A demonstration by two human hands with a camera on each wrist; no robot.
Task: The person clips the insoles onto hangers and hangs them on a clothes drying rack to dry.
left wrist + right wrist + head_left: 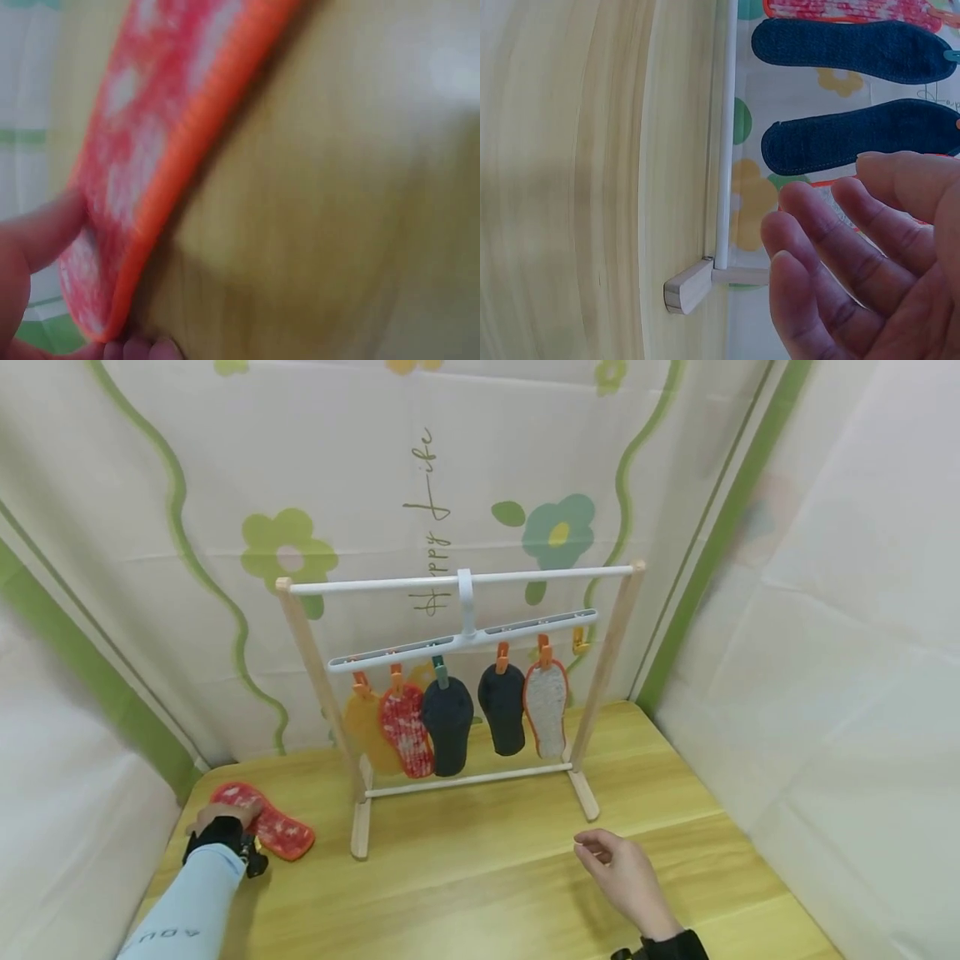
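A person's left hand (219,817) grips a red insole (264,821) at the near left of a wooden table (487,877), thumb on its top and fingertips curled under its edge. The insole is red speckled with white, edged in orange, and in the left wrist view (157,150) it tilts up off the tabletop. A small drying rack (465,693) stands further back at the table's middle, holding five insoles clipped to a white hanger (465,639): a yellow one (367,731), a red speckled one (405,727), two dark ones (448,722) and a grey one with an orange rim (546,706). The right hand (626,877) hovers over the near right of the table, fingers loosely apart, holding nothing
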